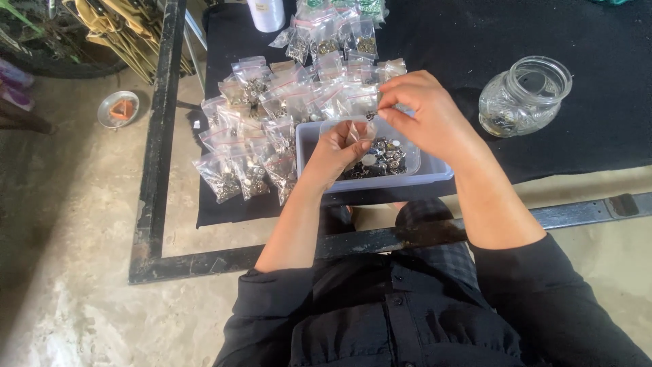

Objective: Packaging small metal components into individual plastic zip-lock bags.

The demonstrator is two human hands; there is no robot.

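R fingers (388, 109) pinched on small metal piece (371, 115), just above mouth of small clear bag (356, 132). L fingers (348, 136) curled round bag, holding it upright. L hand (336, 153) and R hand (424, 119) close together, both over plastic tub (435, 173) w/ loose metal bits (384, 160) inside. Tub sits at near edge of black worktop (475, 41). Left of tub: spread of filled bags (258, 129) w/ red strips. Right, well apart: glass jar (523, 95), upright, lid off. White bottle (266, 13) at far edge.
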